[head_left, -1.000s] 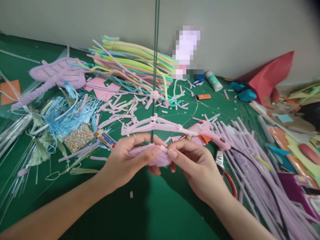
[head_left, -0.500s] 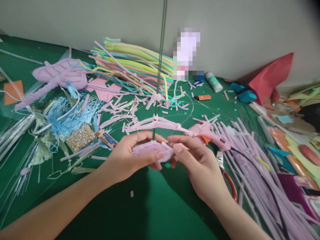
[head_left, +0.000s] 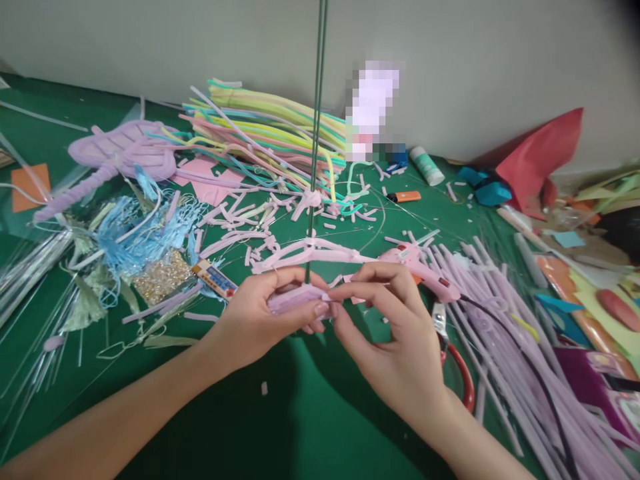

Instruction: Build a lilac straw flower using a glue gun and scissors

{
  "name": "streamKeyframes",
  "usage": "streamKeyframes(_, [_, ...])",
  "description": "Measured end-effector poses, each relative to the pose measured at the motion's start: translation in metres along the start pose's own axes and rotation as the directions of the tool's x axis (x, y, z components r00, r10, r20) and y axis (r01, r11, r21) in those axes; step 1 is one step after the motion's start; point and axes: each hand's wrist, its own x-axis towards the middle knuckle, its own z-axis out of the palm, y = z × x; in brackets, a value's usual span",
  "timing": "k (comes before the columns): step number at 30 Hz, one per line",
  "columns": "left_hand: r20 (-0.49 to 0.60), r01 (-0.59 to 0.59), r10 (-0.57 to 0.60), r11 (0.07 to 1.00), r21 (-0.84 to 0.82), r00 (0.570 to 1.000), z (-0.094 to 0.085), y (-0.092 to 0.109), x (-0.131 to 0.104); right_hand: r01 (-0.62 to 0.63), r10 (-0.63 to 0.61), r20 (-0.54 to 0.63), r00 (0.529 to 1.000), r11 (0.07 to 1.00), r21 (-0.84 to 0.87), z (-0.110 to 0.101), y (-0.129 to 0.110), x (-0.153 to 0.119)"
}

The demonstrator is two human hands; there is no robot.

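My left hand (head_left: 253,310) is closed around a small flat lilac piece made of pipe cleaners (head_left: 295,297), thumb in front and fingers behind. Two thin green wires (head_left: 316,133) stand almost upright out of that piece. At its right edge, my right hand (head_left: 395,333) pinches with thumb and forefinger; the fingertips cover what lies between them. Just beyond my hands is an angled frame of lilac pipe cleaners (head_left: 327,255). A pink glue gun (head_left: 425,272) lies to its right.
Red-handled cutters (head_left: 469,383) lie right of my right hand, beside a heap of lilac pipe cleaners (head_left: 500,347). Coloured pipe cleaners (head_left: 260,123) and an orange lighter (head_left: 406,197) are farther back. Blue tassels (head_left: 140,227) and a bag of gold beads (head_left: 163,277) lie left.
My right hand has shifted left and its fingertips now pinch the edge of the lilac piece. The green wires' tops have tilted slightly left. My left hand keeps its hold.
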Motion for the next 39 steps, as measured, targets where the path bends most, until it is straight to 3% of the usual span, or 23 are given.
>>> streamKeyframes(2, [-0.005,0.002,-0.002,1.000,-0.009,1.000,0.0003,0.0009,0.0001,0.008,-0.008,0.021,1.000,1.000,0.015,-0.0014,0.0003,0.0000])
streamKeyframes(6, [-0.046,-0.018,0.017,0.999,-0.027,0.999,-0.0007,0.0017,0.0009,0.186,-0.184,0.025,0.983,0.979,-0.081,-0.0035,0.0020,-0.0013])
streamKeyframes(8, [-0.070,-0.038,0.037,0.999,-0.017,0.997,-0.0018,0.0014,0.0012,0.207,-0.205,0.026,0.978,0.975,-0.081,-0.0042,0.0018,-0.0013])
streamKeyframes(9, [-0.078,-0.047,0.046,0.999,-0.005,0.996,-0.0022,0.0012,0.0011,0.151,-0.151,0.015,0.988,0.988,-0.038,-0.0046,0.0013,-0.0008])
streamKeyframes(11, [-0.088,-0.057,0.058,0.998,0.019,0.994,-0.0027,0.0009,0.0006,-0.084,0.085,-0.007,0.996,0.989,0.122,-0.0053,0.0001,0.0012])
streamKeyframes(14, [-0.072,-0.063,0.065,0.998,0.024,0.995,-0.0018,0.0010,-0.0007,-0.416,0.405,0.108,0.908,0.841,0.345,-0.0059,-0.0011,0.0054])
streamKeyframes(17, [-0.051,-0.055,0.054,0.998,-0.016,0.997,0.0000,0.0018,-0.0015,-0.508,0.445,0.245,0.861,0.755,0.414,-0.0045,-0.0007,0.0067])
streamKeyframes(23, [-0.007,-0.040,0.039,0.995,-0.091,0.999,0.0007,0.0030,-0.0012,-0.394,0.355,0.171,0.919,0.838,0.377,0.0004,0.0005,0.0003])
streamKeyframes(28, [0.012,-0.012,0.014,0.994,-0.104,1.000,0.0002,0.0050,-0.0018,-0.163,0.151,0.067,0.986,0.957,0.239,-0.0002,-0.0005,-0.0013])
streamKeyframes(31, [0.016,-0.013,0.015,0.994,-0.105,1.000,0.0008,0.0061,-0.0025,-0.062,0.055,0.038,0.998,0.979,0.193,-0.0016,-0.0007,-0.0007])
streamKeyframes(39, [0.034,0.002,0.002,0.995,-0.102,0.999,0.0008,0.0028,-0.0019,-0.146,0.130,0.076,0.989,0.954,0.262,-0.0011,0.0020,-0.0011])
